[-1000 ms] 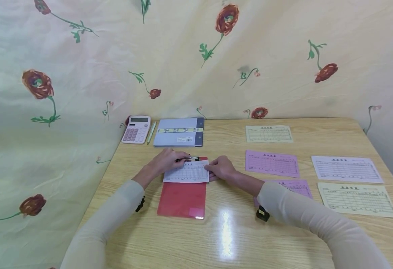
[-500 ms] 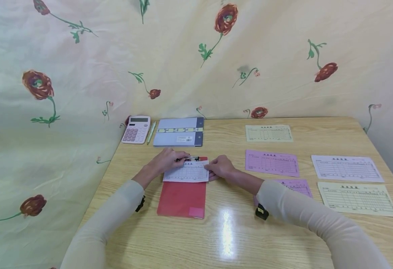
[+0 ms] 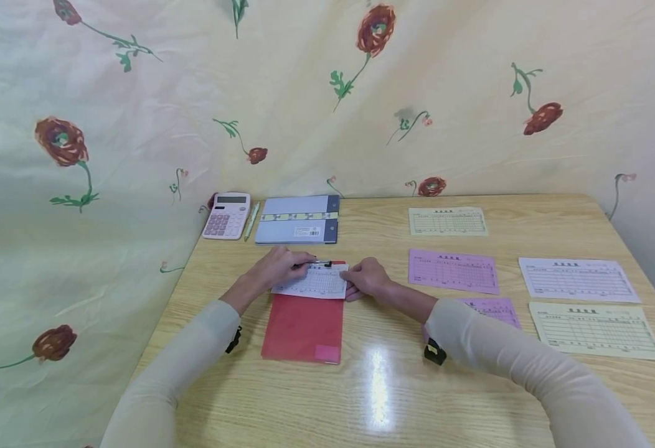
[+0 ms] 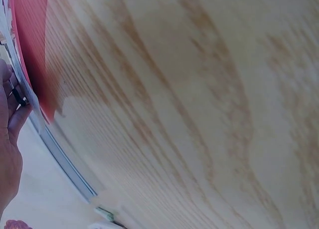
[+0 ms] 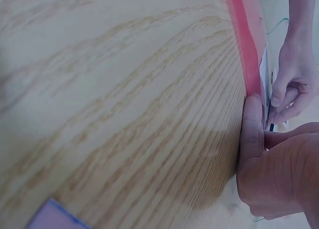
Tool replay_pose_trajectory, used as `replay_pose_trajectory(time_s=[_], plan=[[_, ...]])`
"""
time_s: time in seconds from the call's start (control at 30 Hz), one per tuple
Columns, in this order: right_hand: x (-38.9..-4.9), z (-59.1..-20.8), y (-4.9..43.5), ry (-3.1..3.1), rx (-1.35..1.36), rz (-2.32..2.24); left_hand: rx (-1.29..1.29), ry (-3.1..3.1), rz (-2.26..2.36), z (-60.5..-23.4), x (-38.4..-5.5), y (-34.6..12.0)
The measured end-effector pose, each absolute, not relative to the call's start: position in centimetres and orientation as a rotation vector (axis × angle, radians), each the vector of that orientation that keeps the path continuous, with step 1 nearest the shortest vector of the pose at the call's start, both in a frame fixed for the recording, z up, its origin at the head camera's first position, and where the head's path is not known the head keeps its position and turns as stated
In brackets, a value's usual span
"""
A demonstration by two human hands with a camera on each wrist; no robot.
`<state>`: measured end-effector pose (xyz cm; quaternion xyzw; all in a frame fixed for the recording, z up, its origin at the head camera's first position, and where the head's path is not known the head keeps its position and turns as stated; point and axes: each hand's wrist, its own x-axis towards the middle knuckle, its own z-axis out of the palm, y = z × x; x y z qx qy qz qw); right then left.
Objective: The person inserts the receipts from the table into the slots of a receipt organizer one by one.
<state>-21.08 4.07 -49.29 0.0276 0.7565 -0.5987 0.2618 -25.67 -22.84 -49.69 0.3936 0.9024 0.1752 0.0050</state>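
A red clipboard (image 3: 302, 330) lies on the wooden table with a white printed form (image 3: 316, 284) over its upper part. At the board's top edge my left hand (image 3: 280, 267) pinches the metal clip (image 3: 322, 264). My right hand (image 3: 368, 278) holds the form's right edge between thumb and fingers. In the left wrist view, the left hand (image 4: 11, 119) shows at the far left beside the paper and board edge. The right wrist view has the right hand (image 5: 279, 164) at the board's side, with the left hand (image 5: 296, 79) on the clip beyond it.
Behind the clipboard are a pink calculator (image 3: 227, 216), a pen (image 3: 252, 221) and a blue-grey notebook (image 3: 297, 220). To the right lie purple forms (image 3: 453, 271), a white form (image 3: 579, 280) and pale yellow-green forms (image 3: 598, 331). A floral cloth (image 3: 305, 93) hangs behind the table.
The white form has slid a little upward toward the clip, with the right hand keeping its edge. My left hand stays at the clip.
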Motion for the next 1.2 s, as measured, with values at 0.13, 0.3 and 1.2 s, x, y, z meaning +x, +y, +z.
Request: replay_pose_trajectory(time_s=[0.13,0.3,1.2], plan=[[-21.17,-49.26,4.11,2.062,0.067,-1.599,1.248,2.832,0.553,-49.79,-25.66,-22.86],[-21.27,-49.39,4.13,2.07,0.054,-1.591,1.265,2.83,0.569,-49.76,-25.55,-22.83],[-21.28,-49.6,3.98,2.085,0.04,-1.594,1.265,2.828,0.525,-49.67,-25.36,-22.85]])
